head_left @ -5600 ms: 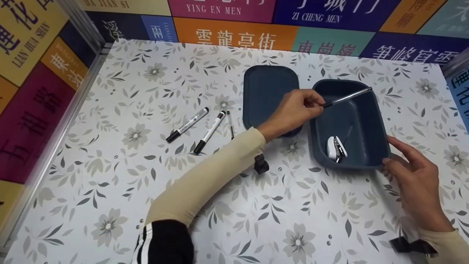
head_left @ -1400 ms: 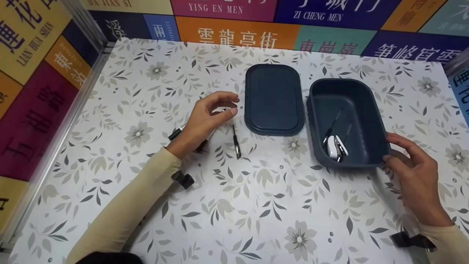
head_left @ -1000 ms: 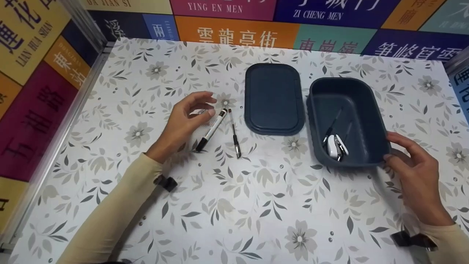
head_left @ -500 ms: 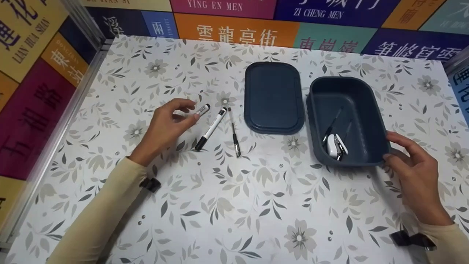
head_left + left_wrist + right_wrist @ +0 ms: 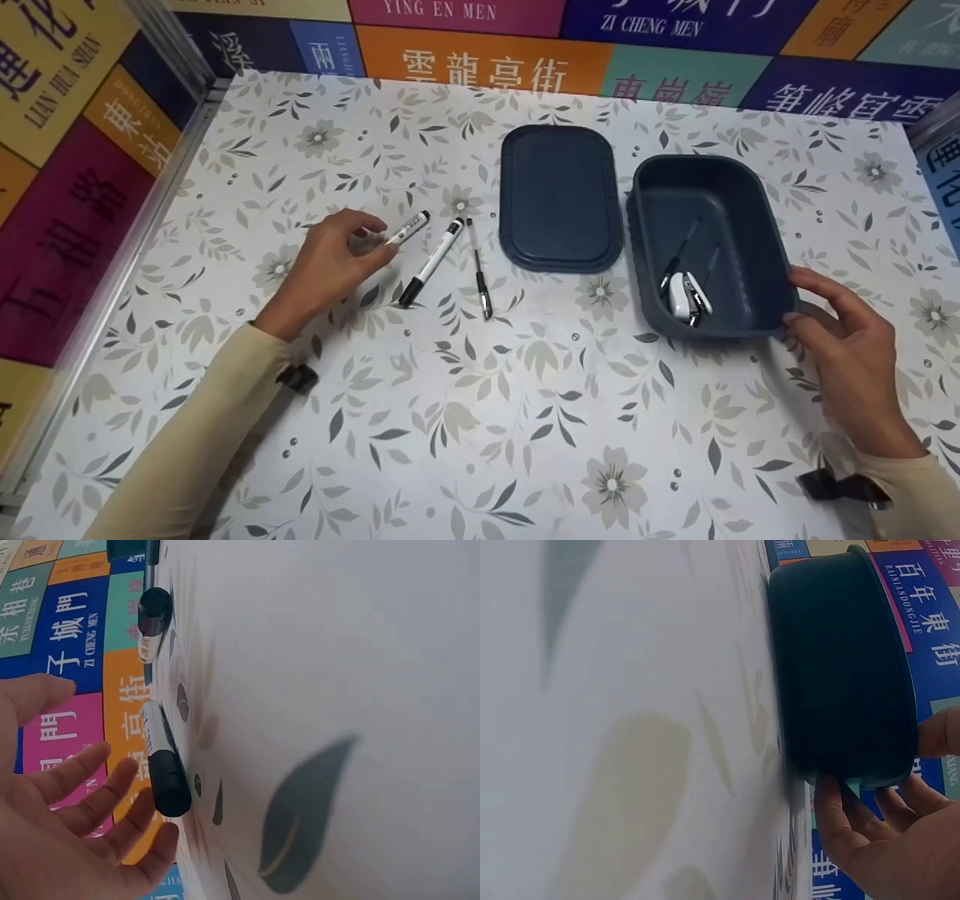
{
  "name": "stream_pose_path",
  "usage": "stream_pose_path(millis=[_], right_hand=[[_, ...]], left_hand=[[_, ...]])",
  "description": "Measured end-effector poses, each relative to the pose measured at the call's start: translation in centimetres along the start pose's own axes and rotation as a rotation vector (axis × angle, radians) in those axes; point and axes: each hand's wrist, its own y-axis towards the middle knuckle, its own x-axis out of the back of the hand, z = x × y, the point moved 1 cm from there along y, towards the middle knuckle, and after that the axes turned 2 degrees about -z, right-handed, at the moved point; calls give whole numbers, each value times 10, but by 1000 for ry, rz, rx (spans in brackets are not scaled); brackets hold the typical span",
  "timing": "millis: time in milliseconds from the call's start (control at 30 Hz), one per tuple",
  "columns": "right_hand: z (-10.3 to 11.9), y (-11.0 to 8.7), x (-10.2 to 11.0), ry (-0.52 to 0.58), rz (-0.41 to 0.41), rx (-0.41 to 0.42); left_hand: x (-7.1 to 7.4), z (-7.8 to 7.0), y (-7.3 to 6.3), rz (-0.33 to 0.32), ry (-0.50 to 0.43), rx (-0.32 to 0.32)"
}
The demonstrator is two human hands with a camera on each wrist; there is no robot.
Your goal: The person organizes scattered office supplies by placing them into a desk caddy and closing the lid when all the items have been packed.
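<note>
Left hand (image 5: 322,259) spread at a marker, right hand (image 5: 855,341) holding a container corner

On the floral tabletop (image 5: 517,442), left of its middle and closer to the far edge, the first whiteboard marker (image 5: 410,228) lies slantwise between the left thumb and fingers. The left wrist view shows these fingers fanned apart, the marker's black cap just past their tips; whether any touch it cannot be told.

Just to the right lie a second whiteboard marker (image 5: 431,261), black cap towards the near edge, and a clear-barrelled pen (image 5: 479,274), their far ends close together.

The dark blue container (image 5: 739,255) stands uncovered towards the tabletop's right edge. The right hand's thumb and fingers bend about its near right corner, touching its walls. Inside, in the near left part, a white stapler-like tool (image 5: 679,298) lies beside a slim dark pen (image 5: 681,259); a thin line nearby is too faint to identify.

The matching lid (image 5: 559,199) lies flat between pens and container, towards the far edge. Printed panels (image 5: 487,60) rise behind that edge.
</note>
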Motion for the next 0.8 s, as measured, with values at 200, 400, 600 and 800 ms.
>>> stream_pose_path(millis=[200, 400, 600, 800], right_hand=[[0, 0, 0, 13, 12, 5], [0, 0, 0, 18, 19, 9], [0, 1, 1, 11, 35, 26], [-1, 1, 2, 6, 27, 6]], left_hand=[[0, 4, 4, -3, 121, -33], [2, 4, 2, 6, 215, -19], [1, 5, 1, 9, 285, -62], [0, 7, 2, 15, 346, -113]])
